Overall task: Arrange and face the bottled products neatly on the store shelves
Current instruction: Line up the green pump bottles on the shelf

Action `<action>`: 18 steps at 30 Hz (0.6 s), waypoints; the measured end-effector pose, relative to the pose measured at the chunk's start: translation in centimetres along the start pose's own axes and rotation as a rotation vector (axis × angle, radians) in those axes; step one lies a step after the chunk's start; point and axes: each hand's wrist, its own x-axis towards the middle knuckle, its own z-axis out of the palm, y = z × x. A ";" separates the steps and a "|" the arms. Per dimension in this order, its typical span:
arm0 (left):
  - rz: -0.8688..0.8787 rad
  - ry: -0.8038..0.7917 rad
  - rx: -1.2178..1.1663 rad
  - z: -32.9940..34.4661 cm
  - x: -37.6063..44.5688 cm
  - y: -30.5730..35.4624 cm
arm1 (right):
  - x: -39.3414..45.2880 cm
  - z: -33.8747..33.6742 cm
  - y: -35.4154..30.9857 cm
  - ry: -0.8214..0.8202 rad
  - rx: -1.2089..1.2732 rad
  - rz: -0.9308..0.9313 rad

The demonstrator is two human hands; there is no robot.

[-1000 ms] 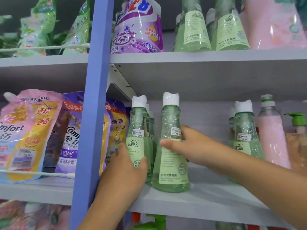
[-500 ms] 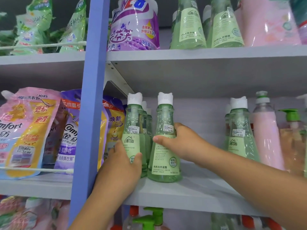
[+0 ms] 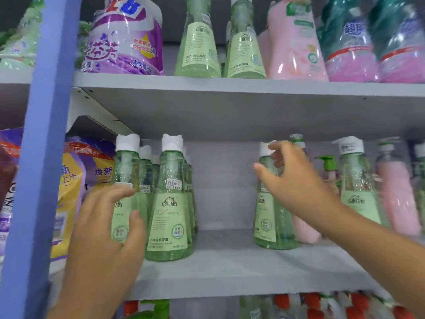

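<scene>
Shelf (image 3: 230, 268) carries green bottles in rows. Left hand (image 3: 105, 229) grips leftmost green bottle (image 3: 125, 171) at shelf's left end, by blue upright (image 3: 43, 157). Second green bottle (image 3: 170, 217) stands just beside it, label forward, near front edge. Right hand (image 3: 292, 180), fingers spread and relaxed, reaches at third green bottle (image 3: 269, 224) mid-shelf; contact unclear. Pink bottle (image 3: 305, 229) just behind it.

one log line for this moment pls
left hand grips leftmost green bottle | right hand open, reaching at green bottle across the gap | middle shelf
</scene>
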 end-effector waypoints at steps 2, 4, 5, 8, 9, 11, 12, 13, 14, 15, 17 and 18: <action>0.008 -0.144 -0.143 1.7 -0.4 2.9 | 0.6 -1.9 2.3 -0.051 -0.178 0.134; -0.057 -0.355 -0.241 4.3 -0.5 5.2 | 0.4 -1.9 3.5 -0.246 -0.354 0.249; -0.078 -0.444 -0.251 5.7 -0.4 6.0 | 0.1 -1.3 3.9 -0.340 -0.395 0.276; -0.142 -0.642 -0.221 9.1 -0.1 7.7 | -0.7 0.9 5.2 -0.417 -0.405 0.236; -0.179 -0.676 -0.213 9.9 0.0 7.9 | -0.7 1.2 5.5 -0.412 -0.404 0.191; -0.237 -0.707 -0.217 10.8 0.1 8.1 | -0.6 1.1 5.4 -0.447 -0.313 0.131; -0.249 -0.718 -0.220 10.8 0.0 8.1 | -0.5 0.9 5.3 -0.489 -0.228 0.122; -0.259 -0.745 -0.219 10.7 -0.2 8.0 | -0.5 0.7 5.0 -0.549 -0.132 0.129; -0.263 -0.776 -0.219 10.3 -0.4 8.0 | -0.6 0.7 4.6 -0.613 -0.034 0.132; -0.260 -0.804 -0.215 9.9 -0.6 8.0 | -0.9 0.8 4.2 -0.678 0.056 0.122; -0.240 -0.788 -0.191 8.9 -1.1 8.0 | -1.4 1.9 3.8 -0.815 0.253 0.123; -0.234 -0.736 -0.176 8.5 -1.3 7.9 | -1.8 2.3 3.5 -0.896 0.388 0.162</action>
